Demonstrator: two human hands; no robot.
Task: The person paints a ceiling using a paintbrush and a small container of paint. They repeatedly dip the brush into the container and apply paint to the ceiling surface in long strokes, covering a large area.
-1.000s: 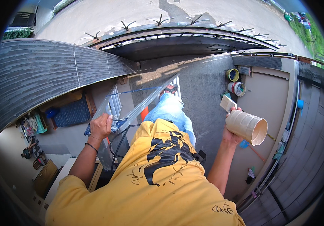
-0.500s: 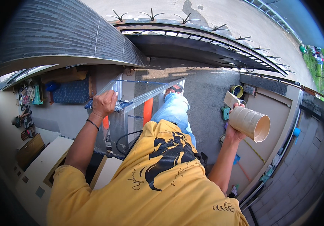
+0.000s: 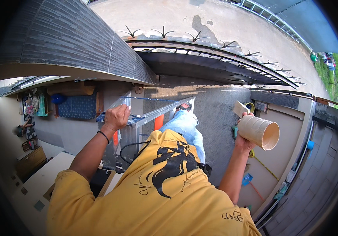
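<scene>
My left hand (image 3: 116, 117) is closed at the paint-splattered top of a metal stepladder (image 3: 153, 115). A dark band circles that wrist. My right hand (image 3: 244, 138) is out to the right, its fingers wrapped round a cream-coloured cylindrical container (image 3: 258, 131). The container lies tipped sideways with its open mouth facing right; its contents cannot be made out. A flat, pale rectangular piece (image 3: 241, 109) sticks up beside the container, by my fingertips; its lower end is hidden. One foot (image 3: 184, 106) is by the ladder's far side.
Ahead runs a dark metal gate (image 3: 212, 67) topped with spikes (image 3: 195, 36). A grey tiled ledge (image 3: 78, 39) juts in at upper left. Far below on the right are a blue dustpan (image 3: 246, 179) and a yellow pole (image 3: 266, 168). A blue patterned panel (image 3: 76, 105) stands left.
The view has tilted slightly, so the gate and ladder sit lower in the picture. Both hands keep their grip, with the container still in my right hand.
</scene>
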